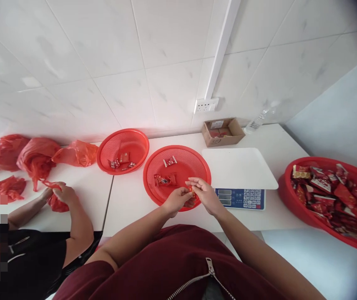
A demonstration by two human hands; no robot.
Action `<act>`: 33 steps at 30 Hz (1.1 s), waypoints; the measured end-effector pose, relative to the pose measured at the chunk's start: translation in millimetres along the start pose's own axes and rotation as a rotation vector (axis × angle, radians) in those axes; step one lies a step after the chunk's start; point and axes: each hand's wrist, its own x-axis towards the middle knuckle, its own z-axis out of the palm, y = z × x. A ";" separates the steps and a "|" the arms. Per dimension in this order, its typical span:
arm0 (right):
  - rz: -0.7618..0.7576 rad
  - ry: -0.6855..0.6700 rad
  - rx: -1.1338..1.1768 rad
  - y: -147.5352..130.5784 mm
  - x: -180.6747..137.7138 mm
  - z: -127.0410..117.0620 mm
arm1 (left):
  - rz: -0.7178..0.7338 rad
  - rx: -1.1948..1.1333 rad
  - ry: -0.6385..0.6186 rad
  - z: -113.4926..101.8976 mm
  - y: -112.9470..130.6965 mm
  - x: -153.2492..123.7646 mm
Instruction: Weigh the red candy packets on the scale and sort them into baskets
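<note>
Over the front right of a red plastic basket (pixel 178 151), my left hand (pixel 176 201) and my right hand (pixel 206 195) come together. Both pinch a small red wrapped packet (pixel 192 192), mostly covered by my fingers, so its exact kind does not show. Inside this basket lie a larger red wrapped packet (pixel 166 180) and a small red-and-white wrapped piece (pixel 170 161). Just right of my right hand stands a white weighing scale (pixel 239 166) with a blue keypad panel (pixel 239 198).
A second red basket (pixel 122 135) holds a few packets. At right, a large red tub (pixel 286 191) is heaped with red packets. Behind the scale are a cardboard box (pixel 224 139) and a clear bottle (pixel 256 121). A co-worker's hands (pixel 60 192) handle a red bag (pixel 58 205) among several bags.
</note>
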 end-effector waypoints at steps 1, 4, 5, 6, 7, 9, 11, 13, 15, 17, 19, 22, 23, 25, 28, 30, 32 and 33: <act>0.001 0.021 -0.050 1.9 -2.9 1.9 | 0.004 0.006 0.000 -2.0 -1.3 0.4; 0.048 0.057 -0.254 6.0 -12.7 0.4 | 0.047 0.110 -0.015 -6.7 -8.1 1.9; 0.063 0.065 -0.321 7.5 -16.7 -1.2 | 0.046 0.158 -0.025 -7.1 -10.4 2.5; 0.076 0.075 -0.371 9.2 -20.8 -3.0 | 0.035 0.200 -0.040 -6.5 -12.5 3.4; 0.091 0.089 -0.396 11.3 -24.9 -4.6 | 0.021 0.242 -0.058 -5.1 -14.1 4.5; 0.133 0.145 -0.356 16.3 -31.4 -8.5 | 0.001 0.315 -0.088 0.1 -15.6 7.5; 0.178 0.234 -0.209 21.2 -33.2 -16.1 | 0.012 0.379 -0.099 6.6 -14.9 11.1; 0.210 0.369 0.001 24.4 -29.0 -30.7 | 0.099 0.515 -0.084 12.2 -12.9 14.6; 0.234 0.523 0.215 24.2 -20.4 -52.4 | 0.266 0.747 -0.073 15.4 -11.4 17.5; 0.251 0.631 0.388 20.0 -10.9 -77.2 | 0.419 1.022 -0.128 15.8 -12.5 20.5; 0.244 0.640 0.509 13.6 -3.5 -101.4 | 0.435 1.224 -0.105 14.4 -17.2 25.0; 0.222 0.493 0.560 6.5 0.6 -140.4 | 0.356 1.331 -0.028 11.6 -28.7 36.4; 0.206 0.454 0.523 5.7 -1.0 -157.4 | 0.333 1.341 0.010 11.1 -32.1 41.0; 0.174 0.466 0.306 6.7 -10.4 -201.6 | 0.294 1.358 0.099 11.6 -36.2 50.2; 0.241 0.652 -0.302 14.4 -40.3 -289.4 | 0.322 1.395 0.191 19.0 -34.6 61.6; 0.324 0.734 -0.424 23.9 -64.9 -349.4 | 0.363 1.438 0.251 30.7 -31.0 67.6; 0.437 0.747 -0.500 36.4 -85.6 -398.0 | 0.403 1.480 0.317 48.1 -28.4 73.1; 0.491 0.733 -0.524 43.4 -92.6 -415.9 | 0.421 1.494 0.341 58.5 -27.9 75.7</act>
